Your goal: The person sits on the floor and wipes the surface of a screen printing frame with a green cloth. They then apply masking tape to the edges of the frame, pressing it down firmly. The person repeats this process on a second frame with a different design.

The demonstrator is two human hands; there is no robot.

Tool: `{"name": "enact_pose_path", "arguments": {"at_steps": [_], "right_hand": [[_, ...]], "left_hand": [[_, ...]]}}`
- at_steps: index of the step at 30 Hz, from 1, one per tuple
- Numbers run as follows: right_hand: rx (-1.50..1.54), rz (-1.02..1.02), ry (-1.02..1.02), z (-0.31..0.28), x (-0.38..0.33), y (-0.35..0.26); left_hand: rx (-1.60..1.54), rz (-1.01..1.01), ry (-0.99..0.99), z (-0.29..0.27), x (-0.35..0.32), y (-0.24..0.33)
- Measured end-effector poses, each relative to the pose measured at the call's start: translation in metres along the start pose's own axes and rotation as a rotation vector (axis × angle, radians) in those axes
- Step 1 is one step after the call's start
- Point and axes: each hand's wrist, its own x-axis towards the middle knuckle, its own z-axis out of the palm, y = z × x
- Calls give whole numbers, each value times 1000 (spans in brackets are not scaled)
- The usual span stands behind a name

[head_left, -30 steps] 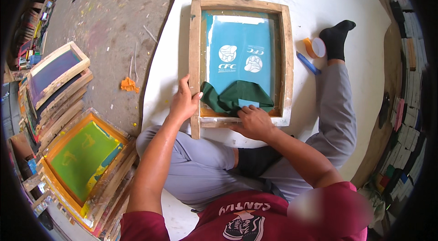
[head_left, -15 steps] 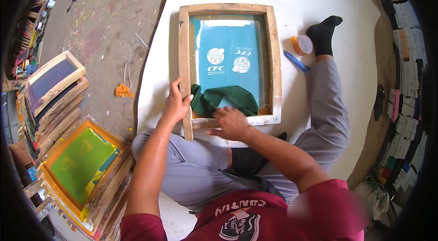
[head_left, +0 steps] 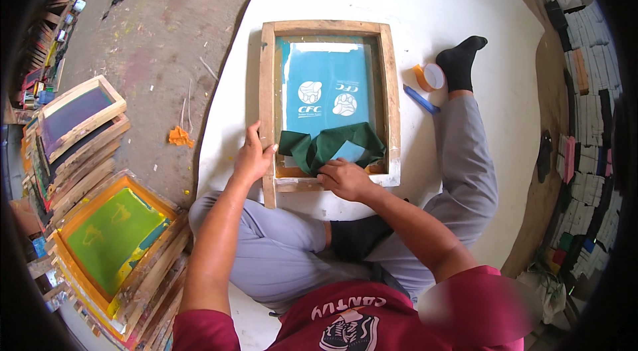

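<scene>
A wooden screen-printing frame (head_left: 267, 95) with blue mesh and white printed designs lies on the white sheet in front of me. My left hand (head_left: 252, 157) grips its left rail near the lower corner, thumb on top. Across the lower part of the mesh lies a crumpled dark green cloth (head_left: 325, 142), with a patch of blue showing through a gap in its folds. My right hand (head_left: 347, 179) rests over the bottom rail, its bent fingers closed on the cloth's near edge. The fingertips are partly hidden in the folds.
Right of the frame are an orange tape roll (head_left: 433, 77) and a blue cutter-like tool (head_left: 421, 98), close to my black-socked foot (head_left: 458, 65). Stacked screens, one with green mesh (head_left: 113, 235), stand at the left. Orange scrap (head_left: 180, 136) lies on the stained floor (head_left: 173, 32).
My right hand has shifted slightly right and settled on the cloth, after being blurred by motion. The cloth's folds have moved right and opened differently. My left hand keeps its hold.
</scene>
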Motion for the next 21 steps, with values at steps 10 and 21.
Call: {"name": "enact_pose_path", "arguments": {"at_steps": [10, 21], "right_hand": [[-218, 193, 46, -19, 17, -3], [485, 138, 456, -82, 93, -39]], "left_hand": [[9, -51, -52, -4, -2, 3], [60, -6, 2, 0, -4, -1]]}}
